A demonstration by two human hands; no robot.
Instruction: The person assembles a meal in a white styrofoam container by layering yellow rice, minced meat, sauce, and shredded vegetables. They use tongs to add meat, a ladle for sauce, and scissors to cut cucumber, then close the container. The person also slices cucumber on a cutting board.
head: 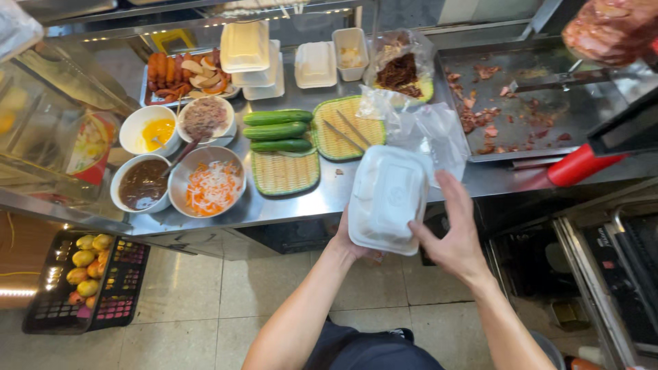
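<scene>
At the near edge of the steel bench [301, 205], both hands hold a closed white foam box [388, 197] just above the bench lip. The left hand [348, 241] is under the box's near-left corner, mostly hidden, its grip closed on the box from below. The right hand [454, 236] clasps the right side, thumb on the near edge and fingers [449, 183] running up along the far-right rim, so its grip is also on the box.

On the floor to the left stands a black crate [116, 288] holding yellow-green fruit [86, 270].

Just beyond the box lie clear plastic bags [425, 127], touching its far edge. To the left sit 2 woven mats [284, 173], one carrying 3 cucumbers [277, 130] side by side, the other a pair of metal tongs [346, 130]. Further left are 4 bowls: shredded carrot and white strips [211, 186], a dark sauce [142, 183], a yellow sauce [156, 130] and a brownish paste [204, 118].

To the right, a flat griddle [534, 75] bears scattered meat scraps, with a red handle [579, 164] at its near edge.

Farthest back stand stacked white foam boxes [250, 55], a tray of sausages [179, 72] and a bag of dark shredded meat [401, 70].
</scene>
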